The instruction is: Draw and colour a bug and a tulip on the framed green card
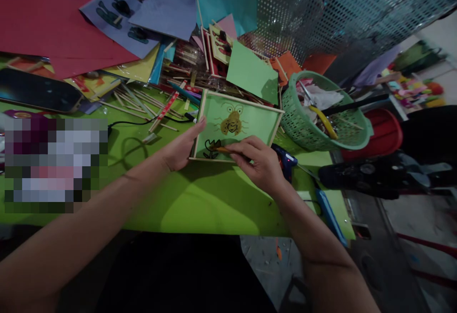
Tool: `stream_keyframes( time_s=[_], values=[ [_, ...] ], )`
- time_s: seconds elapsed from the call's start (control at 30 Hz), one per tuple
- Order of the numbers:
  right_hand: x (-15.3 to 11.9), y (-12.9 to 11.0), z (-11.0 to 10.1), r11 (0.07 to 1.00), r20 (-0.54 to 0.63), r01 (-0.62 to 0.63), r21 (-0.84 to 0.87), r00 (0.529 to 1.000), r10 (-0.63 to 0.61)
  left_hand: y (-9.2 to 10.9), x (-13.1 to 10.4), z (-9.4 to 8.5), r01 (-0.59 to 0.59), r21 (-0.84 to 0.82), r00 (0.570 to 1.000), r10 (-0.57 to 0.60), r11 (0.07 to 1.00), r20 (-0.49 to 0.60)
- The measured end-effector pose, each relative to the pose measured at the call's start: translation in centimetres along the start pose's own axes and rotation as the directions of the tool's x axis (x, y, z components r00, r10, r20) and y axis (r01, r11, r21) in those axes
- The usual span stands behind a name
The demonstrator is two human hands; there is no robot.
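A green picture panel point(253, 129) edged with pale wooden strips rests over the green table. It bears a brown bug with googly eyes and a black-outlined flower at its lower left. My left hand point(183, 147) grips the panel's left edge, thumb over the frame. Between the fingertips of my right hand point(255, 160) is a thin orange-brown stick-like thing point(222, 149), its tip at the flower drawing. What the stick-like thing is cannot be made out for certain.
Loose sticks point(134, 106) and coloured paper sheets point(64, 22) lie behind. To the right are a green basket point(310, 125) holding scissors, a dark blue glue gun point(285, 160) and a blue-handled tool point(330, 215). A dark phone point(37, 89) lies far left.
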State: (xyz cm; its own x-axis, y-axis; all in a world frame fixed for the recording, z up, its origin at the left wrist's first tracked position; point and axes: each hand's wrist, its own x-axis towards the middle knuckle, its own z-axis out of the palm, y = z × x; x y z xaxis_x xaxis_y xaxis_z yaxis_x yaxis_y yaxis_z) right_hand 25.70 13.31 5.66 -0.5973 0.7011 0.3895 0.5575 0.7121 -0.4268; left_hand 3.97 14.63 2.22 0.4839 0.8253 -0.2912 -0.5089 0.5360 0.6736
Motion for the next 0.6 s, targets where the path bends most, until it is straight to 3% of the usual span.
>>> stream_keyframes(
  time_s=[0.6],
  values=[
    [-0.02,0.06,-0.11,1.000,0.011,0.017,-0.001,1.000,-0.017,-0.24,0.07,-0.14,-0.021,-0.029,0.999,0.022,0.999,0.030]
  ],
)
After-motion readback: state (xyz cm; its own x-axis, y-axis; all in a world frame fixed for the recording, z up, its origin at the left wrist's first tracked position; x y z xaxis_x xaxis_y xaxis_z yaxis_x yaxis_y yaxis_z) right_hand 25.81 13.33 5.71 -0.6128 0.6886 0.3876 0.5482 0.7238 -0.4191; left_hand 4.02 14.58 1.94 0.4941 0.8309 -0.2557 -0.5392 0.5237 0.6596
